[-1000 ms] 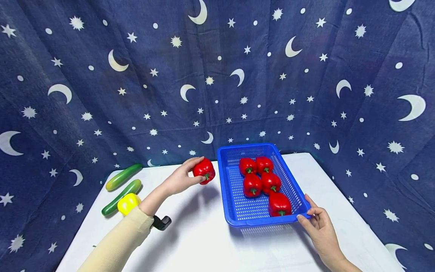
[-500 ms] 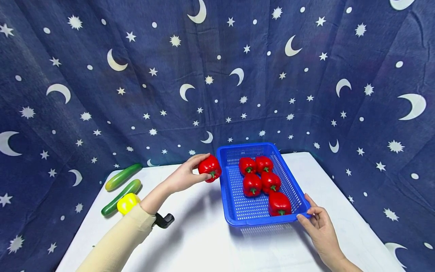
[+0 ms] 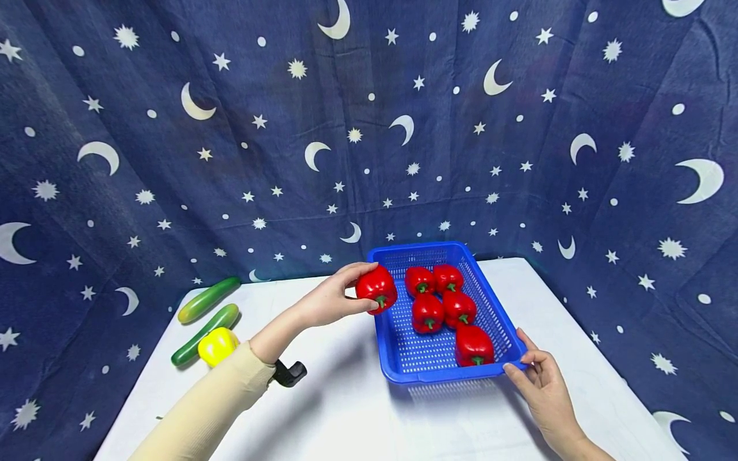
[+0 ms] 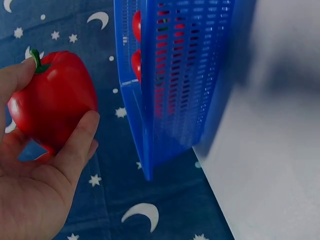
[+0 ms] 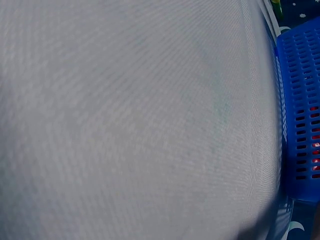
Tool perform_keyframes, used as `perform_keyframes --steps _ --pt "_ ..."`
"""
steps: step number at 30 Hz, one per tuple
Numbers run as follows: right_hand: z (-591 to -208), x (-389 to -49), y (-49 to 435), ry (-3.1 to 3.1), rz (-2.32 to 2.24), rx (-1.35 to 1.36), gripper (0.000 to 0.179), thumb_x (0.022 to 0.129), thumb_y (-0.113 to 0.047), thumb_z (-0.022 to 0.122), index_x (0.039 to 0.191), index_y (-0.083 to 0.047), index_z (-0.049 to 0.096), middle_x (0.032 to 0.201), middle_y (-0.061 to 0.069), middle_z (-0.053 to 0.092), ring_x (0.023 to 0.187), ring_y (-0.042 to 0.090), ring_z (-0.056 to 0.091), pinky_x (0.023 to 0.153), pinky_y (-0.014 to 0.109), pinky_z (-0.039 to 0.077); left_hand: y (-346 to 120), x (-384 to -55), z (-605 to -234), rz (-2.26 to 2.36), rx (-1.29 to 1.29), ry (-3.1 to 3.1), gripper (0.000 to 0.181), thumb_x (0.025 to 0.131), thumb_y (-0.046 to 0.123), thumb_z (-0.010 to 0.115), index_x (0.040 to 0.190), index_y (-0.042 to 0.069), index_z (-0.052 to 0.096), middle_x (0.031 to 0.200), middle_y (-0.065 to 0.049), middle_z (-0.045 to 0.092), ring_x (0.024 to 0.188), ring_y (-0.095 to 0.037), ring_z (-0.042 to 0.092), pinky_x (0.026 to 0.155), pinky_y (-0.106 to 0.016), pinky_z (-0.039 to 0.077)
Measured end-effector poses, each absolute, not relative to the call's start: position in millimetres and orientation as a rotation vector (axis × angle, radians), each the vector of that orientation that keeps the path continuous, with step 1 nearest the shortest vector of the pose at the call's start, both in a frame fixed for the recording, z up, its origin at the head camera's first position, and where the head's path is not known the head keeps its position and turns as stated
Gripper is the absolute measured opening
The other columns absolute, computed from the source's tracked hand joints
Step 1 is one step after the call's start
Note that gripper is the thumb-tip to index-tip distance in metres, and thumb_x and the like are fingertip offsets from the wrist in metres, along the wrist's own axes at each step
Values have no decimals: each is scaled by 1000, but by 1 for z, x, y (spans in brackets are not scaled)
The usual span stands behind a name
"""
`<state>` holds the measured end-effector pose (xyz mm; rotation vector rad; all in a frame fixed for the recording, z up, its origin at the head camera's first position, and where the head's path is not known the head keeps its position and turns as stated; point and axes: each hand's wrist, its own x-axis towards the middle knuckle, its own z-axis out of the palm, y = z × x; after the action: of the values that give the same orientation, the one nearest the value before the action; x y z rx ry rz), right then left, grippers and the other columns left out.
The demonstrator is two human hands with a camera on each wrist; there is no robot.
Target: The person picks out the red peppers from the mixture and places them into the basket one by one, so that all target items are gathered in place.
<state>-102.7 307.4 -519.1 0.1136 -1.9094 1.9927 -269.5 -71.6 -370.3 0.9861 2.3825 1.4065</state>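
My left hand [image 3: 331, 301] grips a red bell pepper [image 3: 377, 290] between thumb and fingers, over the left rim of a blue plastic basket [image 3: 403, 378]. In the left wrist view this red bell pepper [image 4: 57, 100] is held in the air, its green stem near the thumb, beside the perforated basket wall [image 4: 187, 75]. Several more red bell peppers [image 3: 428, 314] lie in the basket, mostly toward its back and right. My right hand [image 3: 544, 390] holds the basket's near right corner, thumb on the rim. The right wrist view shows the basket's side [image 5: 302, 120] but hardly any of the hand.
On the left of the white table [image 3: 346, 416] lie a yellow bell pepper [image 3: 218, 346] and two green cucumber-like vegetables, one farther back [image 3: 209, 299] and one nearer [image 3: 204, 334]. A dark blue curtain [image 3: 369, 160] with moons and stars hangs behind the table.
My left hand has carried the red bell pepper rightward, from beside the basket to over its left rim. My right hand and the basket have stayed in place.
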Motion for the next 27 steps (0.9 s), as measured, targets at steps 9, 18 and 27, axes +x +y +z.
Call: perform_keyframes --steps 9,18,27 --pt "-521 -104 308 -1904 1972 134 24 97 13 58 109 5 39 164 9 32 134 -1 47 101 15 44 -51 -263 -368 1279 1049 2388 77 87 29 84 153 18 48 147 0 47 124 -16 54 93 -29 55" --pt "-521 -103 308 -1935 1952 116 25 98 11 58 111 7 37 165 9 31 135 -3 45 102 14 43 -24 -256 -366 1041 1113 2429 79 86 40 83 154 21 47 150 -1 47 130 -18 50 100 -37 52" --pt "-520 -102 307 -1936 1966 107 25 99 10 58 111 7 37 165 12 28 135 -2 44 102 14 43 2 -252 -376 792 1151 2399 85 87 38 82 158 16 40 151 -6 44 132 -18 48 99 -29 51"
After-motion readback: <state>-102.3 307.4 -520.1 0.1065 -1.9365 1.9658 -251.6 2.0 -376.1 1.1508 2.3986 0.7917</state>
